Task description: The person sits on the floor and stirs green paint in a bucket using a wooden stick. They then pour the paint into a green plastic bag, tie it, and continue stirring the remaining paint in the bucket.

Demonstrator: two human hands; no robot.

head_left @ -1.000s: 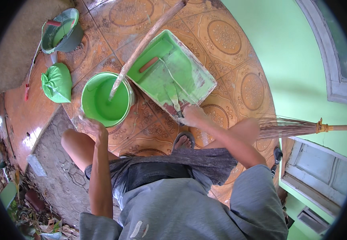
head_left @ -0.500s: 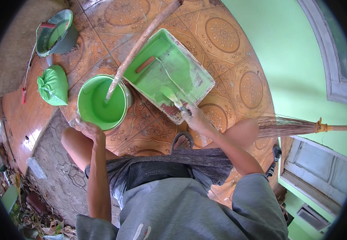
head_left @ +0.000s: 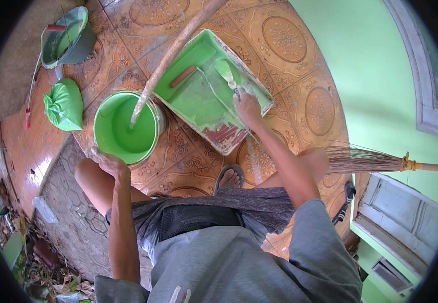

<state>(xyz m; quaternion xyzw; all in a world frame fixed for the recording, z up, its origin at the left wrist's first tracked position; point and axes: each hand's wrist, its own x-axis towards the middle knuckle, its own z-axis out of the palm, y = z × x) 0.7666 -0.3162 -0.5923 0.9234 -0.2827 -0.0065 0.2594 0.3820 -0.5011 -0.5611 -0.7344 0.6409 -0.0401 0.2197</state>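
Observation:
My right hand (head_left: 247, 106) grips the dark handle of a paint-smeared scraper (head_left: 225, 71), its blade over the upper right part of a green paint tray (head_left: 194, 111). A roller with a wooden-coloured sleeve (head_left: 182, 76) and bent wire lies in the tray. My left hand (head_left: 106, 161) is open, fingers loosely curved, at the near left side of a white bucket of green paint (head_left: 123, 131); whether it touches the rim I cannot tell. A long wooden stick (head_left: 168, 67) stands slanted in the bucket, reaching past the tray's left side.
A grey basin (head_left: 77, 53) with a red-handled roller and a tied green bag (head_left: 63, 106) sit at upper left. A twig broom (head_left: 365, 161) leans at right near the green wall (head_left: 360, 60) and white windows. Leaves and debris (head_left: 37, 272) lie lower left, beside grey paving.
My right hand and scraper have moved up and right, from the tray's near edge toward its far right part, exposing more bare reddish tray bottom. My left hand stays beside the bucket.

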